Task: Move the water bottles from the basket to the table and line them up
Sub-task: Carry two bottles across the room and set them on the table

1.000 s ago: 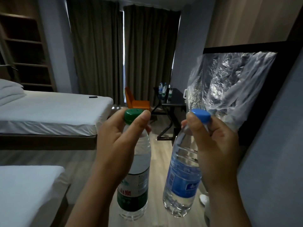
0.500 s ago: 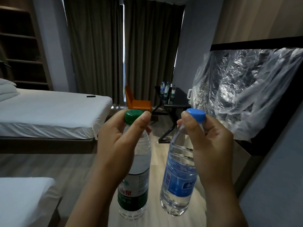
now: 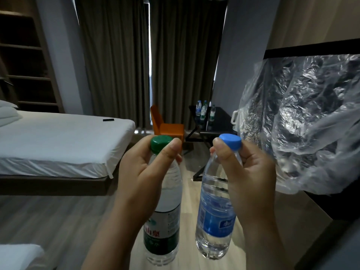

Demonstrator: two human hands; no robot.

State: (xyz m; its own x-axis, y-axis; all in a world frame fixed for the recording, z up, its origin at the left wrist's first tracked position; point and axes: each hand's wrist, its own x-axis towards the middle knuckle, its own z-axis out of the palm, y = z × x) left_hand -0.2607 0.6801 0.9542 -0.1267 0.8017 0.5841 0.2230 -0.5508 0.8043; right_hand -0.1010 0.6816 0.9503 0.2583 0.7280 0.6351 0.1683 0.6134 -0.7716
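In the head view, the green-capped bottle is pinched at its cap by the left grip, the blue-capped bottle by the right grip, both hanging upright. The desk is seen well ahead, slightly rightward.

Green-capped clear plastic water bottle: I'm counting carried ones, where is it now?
Head view, lower centre: the green-capped bottle hangs from the left hand gripping its neck, left of the blue-capped clear plastic bottle.
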